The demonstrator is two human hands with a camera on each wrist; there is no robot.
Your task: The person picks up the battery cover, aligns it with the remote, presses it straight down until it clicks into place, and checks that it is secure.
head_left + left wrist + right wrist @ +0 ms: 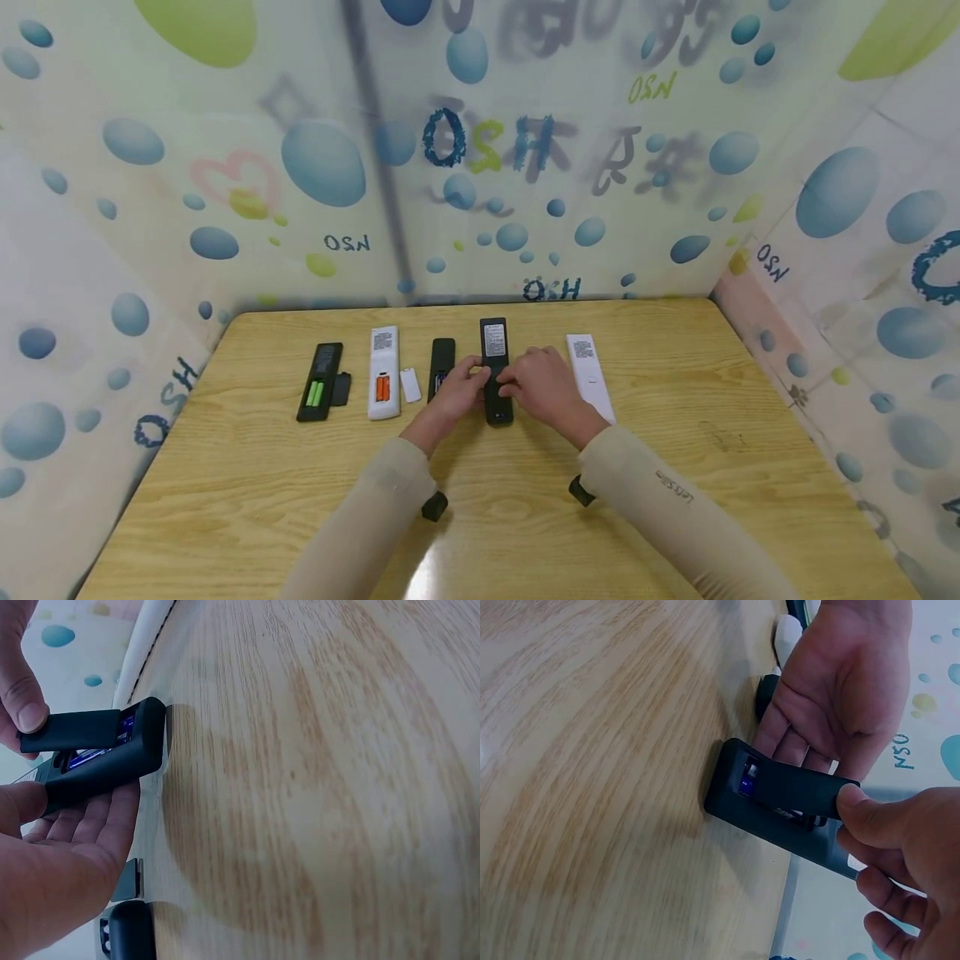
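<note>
A black remote control (498, 412) stands back-up near the middle of the table, a white label on its upper part. My left hand (453, 395) grips it from the left, thumb on one side and fingers beneath in the left wrist view. Between thumb and finger, my right hand (546, 385) pinches one end of the black battery cover (799, 789). That cover lies tilted over the battery compartment, its pinched end raised. Blue batteries (90, 757) show in the gap under it. Whether the cover's other end touches the remote, I cannot tell.
Left of my hands lie another black remote (442, 348), a white remote (385, 362) with orange batteries beside its white cover (410, 385), and a black remote (324, 362) with green batteries beside its cover (341, 389). A white remote (588, 367) lies to the right.
</note>
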